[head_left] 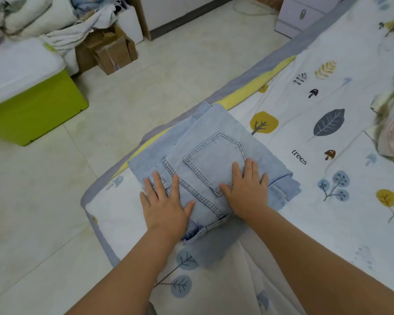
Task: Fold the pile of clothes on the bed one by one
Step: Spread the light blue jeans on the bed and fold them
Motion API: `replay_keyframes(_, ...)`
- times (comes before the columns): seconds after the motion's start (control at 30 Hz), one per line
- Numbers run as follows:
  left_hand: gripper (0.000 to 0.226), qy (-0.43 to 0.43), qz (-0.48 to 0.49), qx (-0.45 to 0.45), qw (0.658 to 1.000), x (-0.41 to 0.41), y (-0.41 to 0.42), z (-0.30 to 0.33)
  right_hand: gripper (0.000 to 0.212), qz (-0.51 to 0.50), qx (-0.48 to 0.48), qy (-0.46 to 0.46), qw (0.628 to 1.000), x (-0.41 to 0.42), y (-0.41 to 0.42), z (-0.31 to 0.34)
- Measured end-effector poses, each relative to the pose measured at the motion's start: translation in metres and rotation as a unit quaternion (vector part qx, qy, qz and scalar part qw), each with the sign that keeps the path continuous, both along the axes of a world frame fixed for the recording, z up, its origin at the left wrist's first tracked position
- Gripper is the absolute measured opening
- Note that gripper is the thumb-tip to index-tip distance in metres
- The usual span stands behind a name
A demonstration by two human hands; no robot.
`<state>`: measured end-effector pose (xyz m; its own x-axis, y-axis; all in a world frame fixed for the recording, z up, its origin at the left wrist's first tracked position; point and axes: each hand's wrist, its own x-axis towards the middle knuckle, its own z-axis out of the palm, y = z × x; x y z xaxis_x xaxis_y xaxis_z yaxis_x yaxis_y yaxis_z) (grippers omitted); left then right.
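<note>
Here the light-blue jeans [216, 160] lie folded into a compact block at the near corner of the bed [305, 196], back pocket up, one edge reaching the bed's grey border by the floor. Both hands press flat on the denim with fingers spread and straight: the left hand [165, 201] rests on the waistband side of the jeans, the right hand [246, 189] just beside the pocket's lower corner, overlapping it. Neither hand pinches or grips any cloth.

The step in hand looks like the finishing one for this garment, smoothing and flattening the last fold so the layers settle. A lower layer sticks out on the far side of the jeans from the right hand, so the stack is not quite square.

Beyond the jeans, toward the far side of the bed, a crumpled heap of pale clothes [391, 130] waits unfolded. The next move probably calls for lifting both palms off, leaving or sliding the jeans aside, and reaching across for one piece from that heap.
</note>
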<state>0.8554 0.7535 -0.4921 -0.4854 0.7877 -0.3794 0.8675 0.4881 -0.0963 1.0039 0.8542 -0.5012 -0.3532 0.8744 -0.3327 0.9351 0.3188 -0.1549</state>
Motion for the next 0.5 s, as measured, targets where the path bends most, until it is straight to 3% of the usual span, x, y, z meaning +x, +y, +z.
replay_keyframes(0.13,0.065,-0.014,-0.026,-0.047,0.998,-0.005,0.002,0.029,0.072,0.013,-0.073,0.034,0.997,0.014,-0.006,0.028)
replay_keyframes(0.23,0.040,-0.068,-0.068,0.040,0.995,0.000,0.005,0.059,0.033,0.008,-0.128,0.070,0.989,0.025,-0.018,0.059)
replay_keyframes(0.37,0.026,-0.129,-0.124,0.108,0.978,0.015,0.010,0.104,0.024,-0.042,-0.105,0.164,0.980,0.050,-0.042,0.102)
replay_keyframes(0.5,0.020,-0.182,-0.223,0.055,0.956,0.038,0.017,0.147,0.013,-0.016,-0.088,0.154,0.984,0.082,-0.061,0.140)
